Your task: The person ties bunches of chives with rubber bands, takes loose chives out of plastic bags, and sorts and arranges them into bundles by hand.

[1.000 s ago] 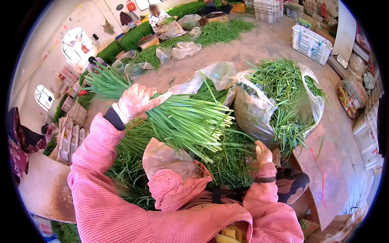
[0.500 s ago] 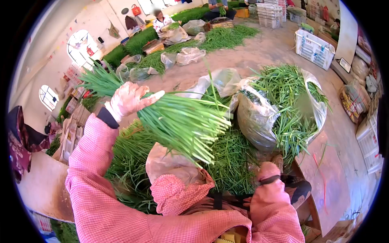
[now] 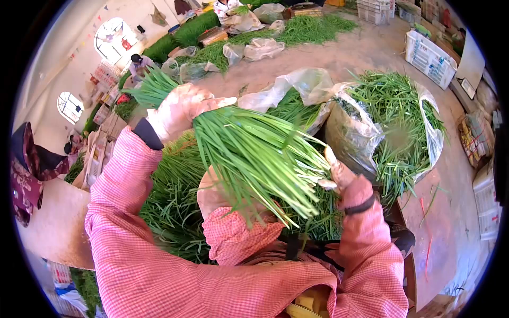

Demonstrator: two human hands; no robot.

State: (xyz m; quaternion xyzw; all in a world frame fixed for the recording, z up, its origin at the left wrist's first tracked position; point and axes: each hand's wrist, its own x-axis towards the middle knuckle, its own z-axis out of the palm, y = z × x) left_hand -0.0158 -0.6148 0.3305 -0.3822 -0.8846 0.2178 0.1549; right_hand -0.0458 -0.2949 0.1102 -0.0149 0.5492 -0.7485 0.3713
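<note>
My left hand (image 3: 183,108), in a pale, soiled glove, is wrapped round a large bunch of garlic chives (image 3: 254,153), its thumb stretched along the top. Leafy tips stick out behind the hand to the upper left, and pale cut ends fan out to the lower right. At those ends is my right hand (image 3: 341,172), finger and thumb spread apart on either side of the outermost stalks. Whether it touches them I cannot tell. Below the bunch lie more chives (image 3: 177,196) and a pink checked cloth (image 3: 238,236) over my lap.
An open plastic bag (image 3: 350,132) stuffed with green trimmings stands front right. Beside me are a board (image 3: 432,238) with a red string and a tan panel (image 3: 55,225). Farther off are a white crate (image 3: 429,59), heaped greens (image 3: 318,31) and people at work.
My right hand has risen from near my knee to the cut ends of the bunch. My left hand and the bunch have shifted slightly right, and the view has tilted down.
</note>
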